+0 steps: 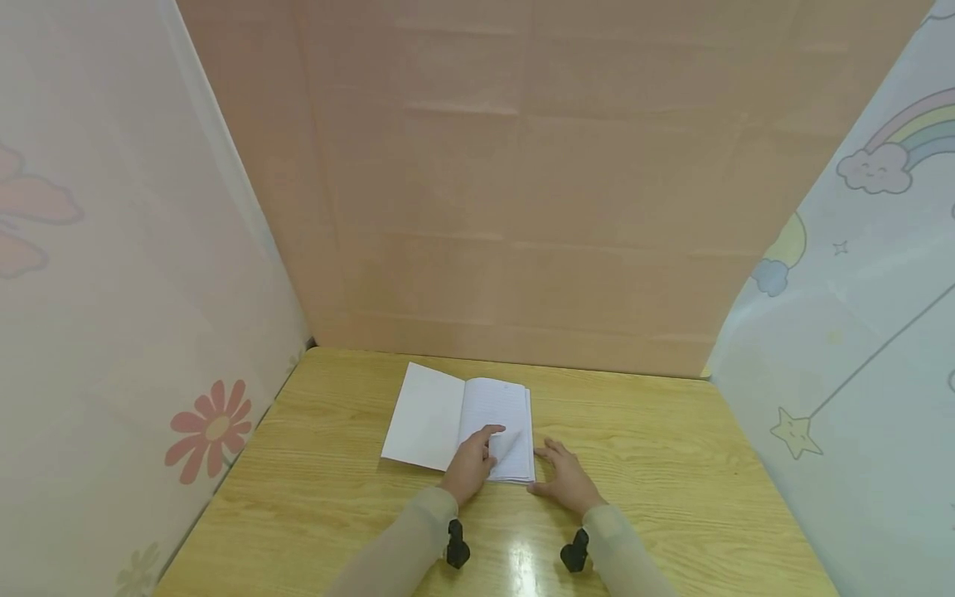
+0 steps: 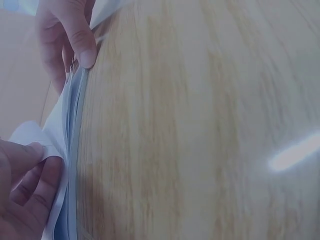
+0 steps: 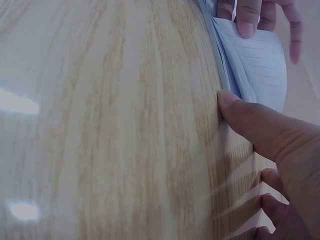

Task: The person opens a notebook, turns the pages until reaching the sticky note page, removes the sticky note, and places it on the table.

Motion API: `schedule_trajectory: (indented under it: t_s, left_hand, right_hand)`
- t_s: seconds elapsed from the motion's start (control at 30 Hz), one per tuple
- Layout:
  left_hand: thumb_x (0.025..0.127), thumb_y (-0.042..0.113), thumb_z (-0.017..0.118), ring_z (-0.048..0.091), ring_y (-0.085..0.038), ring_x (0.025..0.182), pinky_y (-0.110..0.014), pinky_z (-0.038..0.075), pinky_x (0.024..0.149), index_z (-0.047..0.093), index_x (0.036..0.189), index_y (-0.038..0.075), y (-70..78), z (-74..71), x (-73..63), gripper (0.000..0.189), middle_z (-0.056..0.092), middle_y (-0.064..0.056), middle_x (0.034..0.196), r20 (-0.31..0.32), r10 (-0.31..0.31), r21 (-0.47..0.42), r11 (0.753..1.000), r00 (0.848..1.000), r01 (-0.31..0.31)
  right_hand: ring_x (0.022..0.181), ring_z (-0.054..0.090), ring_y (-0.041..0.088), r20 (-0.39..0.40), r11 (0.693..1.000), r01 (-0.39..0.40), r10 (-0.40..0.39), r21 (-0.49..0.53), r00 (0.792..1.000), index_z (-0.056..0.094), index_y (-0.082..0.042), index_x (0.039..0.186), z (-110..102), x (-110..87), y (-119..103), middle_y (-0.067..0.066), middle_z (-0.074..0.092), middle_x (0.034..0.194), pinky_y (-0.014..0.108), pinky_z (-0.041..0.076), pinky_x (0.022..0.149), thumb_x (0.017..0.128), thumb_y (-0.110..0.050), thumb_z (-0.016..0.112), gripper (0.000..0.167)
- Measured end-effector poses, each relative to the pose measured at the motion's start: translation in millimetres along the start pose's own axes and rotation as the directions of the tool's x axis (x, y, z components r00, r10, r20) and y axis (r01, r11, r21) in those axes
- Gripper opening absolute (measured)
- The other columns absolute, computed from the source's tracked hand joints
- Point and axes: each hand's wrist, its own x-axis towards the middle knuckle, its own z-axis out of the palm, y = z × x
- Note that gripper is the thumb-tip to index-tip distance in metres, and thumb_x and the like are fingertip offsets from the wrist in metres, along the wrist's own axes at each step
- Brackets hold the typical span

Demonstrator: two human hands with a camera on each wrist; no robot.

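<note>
An open notebook (image 1: pixel 485 406) with lined pages lies on the wooden table, its white cover (image 1: pixel 425 414) folded out to the left. My left hand (image 1: pixel 470 466) pinches the lower part of a page (image 2: pixel 31 134) between thumb and fingers, and the page curls up off the stack. At the notebook's lower right corner is my right hand (image 1: pixel 569 481), its thumb (image 3: pixel 245 117) touching the corner and its fingers spread along the right edge. In the right wrist view the lifted lined page (image 3: pixel 260 57) bends away from the pages below.
The wooden table (image 1: pixel 656 464) extends around the notebook on all sides. A brown paper-covered wall (image 1: pixel 515 182) stands behind it, with patterned white sheets at the left (image 1: pixel 112 332) and right (image 1: pixel 858 332). Black wrist devices (image 1: pixel 457 546) sit at both sleeves.
</note>
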Motion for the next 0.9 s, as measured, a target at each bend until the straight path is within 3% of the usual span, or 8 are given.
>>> schedule_trajectory:
  t_s: [0.17, 0.37, 0.53, 0.7, 0.9]
  left_hand:
    - [0.088, -0.001, 0.063, 0.047, -0.003, 0.063, -0.018, 0.044, 0.056, 0.058, 0.128, 0.027, -1.5, -0.7, -1.4, 0.049, 0.061, -0.001, 0.101, -0.007, 0.022, 0.009, 1.0, 1.0, -0.022]
    - [0.089, 0.002, 0.062, 0.05, -0.002, 0.063, -0.018, 0.045, 0.057, 0.066, 0.117, 0.016, -3.3, -1.2, -4.2, 0.031, 0.062, -0.002, 0.095, -0.026, 0.027, 0.022, 0.999, 0.999, -0.027]
    - [0.088, 0.002, 0.064, 0.053, -0.002, 0.062, -0.018, 0.047, 0.055, 0.067, 0.114, 0.013, -4.1, -4.3, -5.2, 0.028, 0.063, -0.003, 0.092, -0.057, 0.036, -0.02, 0.999, 0.998, -0.037]
    - [0.089, 0.003, 0.064, 0.055, -0.004, 0.071, -0.017, 0.05, 0.057, 0.066, 0.118, 0.011, 2.0, -13.9, -7.3, 0.03, 0.064, -0.002, 0.094, -0.082, 0.041, -0.084, 0.995, 0.996, -0.048]
    - [0.089, 0.004, 0.064, 0.056, -0.006, 0.074, -0.015, 0.052, 0.059, 0.065, 0.119, 0.01, 12.3, -31.4, -13.7, 0.03, 0.062, -0.003, 0.092, -0.135, 0.061, -0.095, 0.993, 0.989, -0.074]
  right_hand:
    - [0.141, 0.026, 0.05, 0.001, 1.0, 0.002, -0.002, 0.001, 1.0, 0.055, -0.01, 0.134, 0.9, 0.3, 1.6, 0.02, 0.035, 0.153, 0.068, 0.031, 0.106, 0.071, -0.038, 0.083, 0.074]
    - [0.141, 0.026, 0.05, 0.004, 1.0, 0.002, -0.002, 0.008, 1.0, 0.055, -0.009, 0.134, 1.3, -1.2, 0.9, 0.02, 0.034, 0.153, 0.067, 0.031, 0.107, 0.071, -0.037, 0.083, 0.074]
    - [0.141, 0.026, 0.049, -0.005, 1.0, 0.007, -0.007, -0.002, 1.0, 0.055, -0.008, 0.134, -0.1, -1.8, 0.6, 0.02, 0.034, 0.153, 0.066, 0.031, 0.108, 0.072, -0.037, 0.082, 0.073]
    - [0.141, 0.027, 0.048, -0.01, 1.0, 0.018, -0.018, -0.004, 1.0, 0.055, -0.008, 0.134, 0.0, -1.8, 0.5, 0.02, 0.035, 0.153, 0.065, 0.03, 0.109, 0.072, -0.036, 0.082, 0.073]
    - [0.141, 0.026, 0.049, 0.01, 1.0, 0.019, -0.019, -0.013, 1.0, 0.054, -0.008, 0.134, 0.0, -1.3, -1.3, 0.021, 0.034, 0.153, 0.066, 0.029, 0.109, 0.071, -0.037, 0.082, 0.075]
